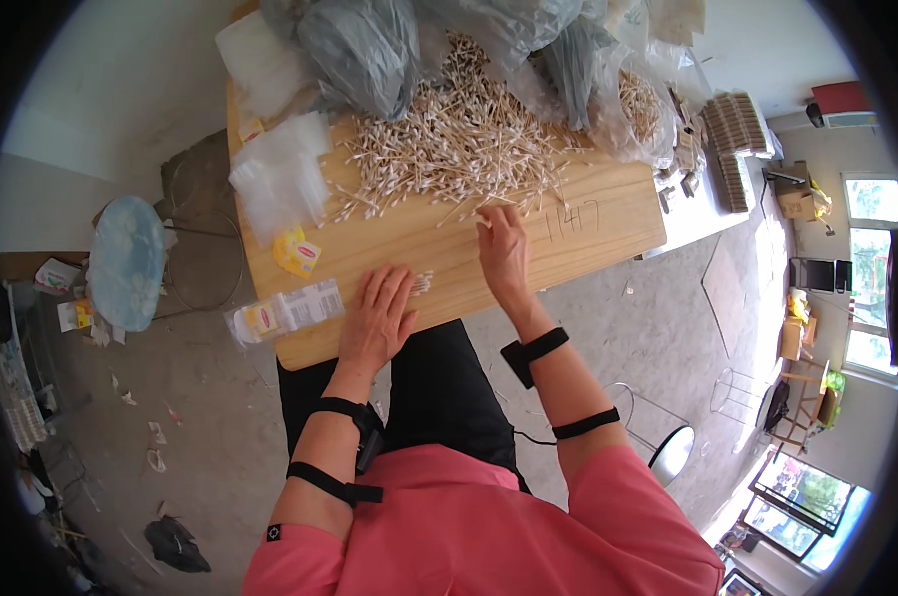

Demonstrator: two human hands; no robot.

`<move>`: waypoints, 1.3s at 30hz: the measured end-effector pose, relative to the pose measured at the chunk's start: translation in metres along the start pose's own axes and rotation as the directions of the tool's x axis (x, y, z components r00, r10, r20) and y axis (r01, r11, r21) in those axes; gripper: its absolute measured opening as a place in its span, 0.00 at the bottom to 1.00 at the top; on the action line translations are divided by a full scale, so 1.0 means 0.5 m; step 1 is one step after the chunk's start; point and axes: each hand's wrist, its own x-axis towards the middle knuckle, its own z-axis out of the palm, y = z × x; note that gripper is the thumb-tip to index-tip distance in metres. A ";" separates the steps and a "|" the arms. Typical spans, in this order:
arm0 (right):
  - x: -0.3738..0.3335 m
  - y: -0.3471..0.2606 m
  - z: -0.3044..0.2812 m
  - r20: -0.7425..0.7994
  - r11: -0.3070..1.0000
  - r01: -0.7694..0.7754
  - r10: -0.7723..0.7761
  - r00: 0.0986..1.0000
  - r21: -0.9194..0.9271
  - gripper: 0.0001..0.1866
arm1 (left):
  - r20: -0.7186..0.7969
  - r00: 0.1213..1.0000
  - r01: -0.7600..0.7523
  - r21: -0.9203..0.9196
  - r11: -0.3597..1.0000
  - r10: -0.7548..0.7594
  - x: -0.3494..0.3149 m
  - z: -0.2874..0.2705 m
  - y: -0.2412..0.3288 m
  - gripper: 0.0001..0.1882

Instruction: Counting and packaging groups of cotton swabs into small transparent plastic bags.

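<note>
A large loose heap of cotton swabs (459, 149), with pale sticks and white tips, covers the far middle of the wooden table. My left hand (374, 308) lies at the near edge, its fingers curved over a small bunch of cotton swabs (422, 284). Only the white ends of that bunch show, beside my index finger; the rest is hidden. At the heap's near border, my right hand (505, 248) has thumb and fingers pinched together. Something whitish, seemingly a cotton swab, shows at those fingertips.
Clear plastic bags (282, 174) lie stacked at the table's left. Closer are a yellow label (296, 252) and a clear pack with a printed panel (288, 311). Grey plastic bags (365, 50) crowd the far edge. A blue round stool (129, 262) stands left of the table.
</note>
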 end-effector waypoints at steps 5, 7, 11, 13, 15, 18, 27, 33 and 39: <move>0.057 0.043 -0.038 0.158 0.948 0.284 -0.261 0.952 -0.145 0.07 | -0.015 1.000 -0.014 0.020 1.000 0.014 0.003 -0.005 0.001 0.32; 0.046 0.037 -0.009 0.184 0.935 0.343 -0.323 0.928 -0.089 0.06 | -0.002 1.000 -0.016 0.021 1.000 0.016 0.006 -0.008 0.001 0.32; 0.006 -0.030 0.060 0.263 0.909 0.407 -0.415 0.871 0.087 0.07 | 0.003 1.000 -0.009 0.021 1.000 0.009 0.003 -0.002 0.001 0.32; -0.009 -0.048 0.051 0.189 0.941 0.313 -0.333 0.924 0.126 0.07 | -0.008 1.000 -0.011 0.020 1.000 0.011 0.003 0.001 0.003 0.33; -0.020 -0.050 0.024 0.041 0.968 0.166 -0.177 0.983 0.191 0.09 | -0.022 1.000 -0.012 0.015 1.000 0.012 0.001 0.000 0.000 0.33; -0.052 -0.027 -0.047 0.034 0.999 -0.010 0.009 0.999 0.035 0.09 | -0.003 1.000 -0.011 0.061 0.998 0.011 -0.002 0.000 -0.005 0.33; -0.058 0.024 -0.023 0.224 0.981 0.194 -0.191 0.956 0.009 0.04 | -0.003 1.000 -0.008 0.059 0.998 0.008 0.002 0.003 -0.004 0.33; -0.037 -0.011 -0.019 0.253 0.995 0.021 -0.045 0.966 0.095 0.09 | -0.012 1.000 -0.006 0.072 0.997 0.007 0.000 0.003 -0.003 0.32; 0.000 -0.020 0.002 0.049 0.986 -0.160 0.158 0.986 0.039 0.11 | -0.032 0.999 -0.020 0.063 0.998 0.022 0.005 -0.003 0.000 0.31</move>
